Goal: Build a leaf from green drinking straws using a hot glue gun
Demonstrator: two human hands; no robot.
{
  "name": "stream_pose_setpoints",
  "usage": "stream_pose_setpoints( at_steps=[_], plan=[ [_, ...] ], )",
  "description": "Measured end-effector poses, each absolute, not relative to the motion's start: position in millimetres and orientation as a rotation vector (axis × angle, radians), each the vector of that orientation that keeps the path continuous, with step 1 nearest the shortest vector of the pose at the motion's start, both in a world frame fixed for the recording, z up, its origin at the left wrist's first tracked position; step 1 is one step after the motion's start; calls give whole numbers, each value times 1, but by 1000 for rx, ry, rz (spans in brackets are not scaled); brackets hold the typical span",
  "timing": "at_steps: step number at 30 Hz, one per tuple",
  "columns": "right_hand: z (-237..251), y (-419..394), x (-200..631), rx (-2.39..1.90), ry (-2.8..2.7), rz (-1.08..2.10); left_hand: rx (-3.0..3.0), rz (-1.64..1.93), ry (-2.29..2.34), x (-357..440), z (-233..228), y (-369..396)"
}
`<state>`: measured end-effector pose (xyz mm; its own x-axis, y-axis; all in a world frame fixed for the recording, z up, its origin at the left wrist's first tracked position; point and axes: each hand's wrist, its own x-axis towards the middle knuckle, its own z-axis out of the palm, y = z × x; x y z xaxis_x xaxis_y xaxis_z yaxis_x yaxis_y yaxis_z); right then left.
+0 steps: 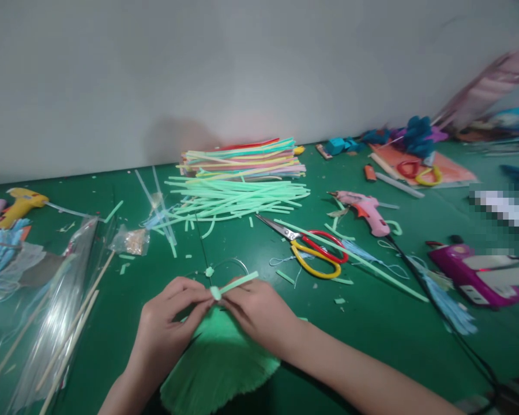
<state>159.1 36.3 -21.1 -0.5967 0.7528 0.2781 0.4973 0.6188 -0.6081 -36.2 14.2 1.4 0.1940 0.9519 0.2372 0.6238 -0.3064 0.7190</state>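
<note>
My left hand (168, 314) is closed, its thumb and fingers pinching the narrow top of a light-green fuzzy fan-shaped piece (220, 369) that spreads out below. My right hand (263, 314) is closed too, pinching at the same gathered top beside a light-green pipe cleaner (241, 281) that bends around it, one end sticking out to the right. Fingers partly hide the join. Just above the hands, a small green knot (209, 271) sits on a thin dark line that runs up the table. A thin wire loop (237, 262) curves behind my fingers.
Scissors (292, 235) with red and yellow handles lie ahead to the right. Behind them are a green pipe-cleaner pile (242, 199) and multicoloured bundles (242, 161). A pink glue gun (367, 210) lies right; a yellow one (23, 204), plastic sleeves (69, 294) and sticks (73, 340) lie left.
</note>
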Motion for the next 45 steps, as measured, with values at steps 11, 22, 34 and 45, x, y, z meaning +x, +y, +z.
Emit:
stream_pose_setpoints(
  at_steps=[11,22,34,45],
  plan=[
    [-11,39,161,-958,-2241,880,2001,974,1599,-32,3,11],
    [0,44,163,-910,-1484,1605,1933,878,1494,-33,3,15],
    [1,45,173,-898,-1569,1694,1763,660,1462,-41,1,13],
    [37,43,179,-774,-2421,227,1771,700,1513,-38,1,16]
  ],
)
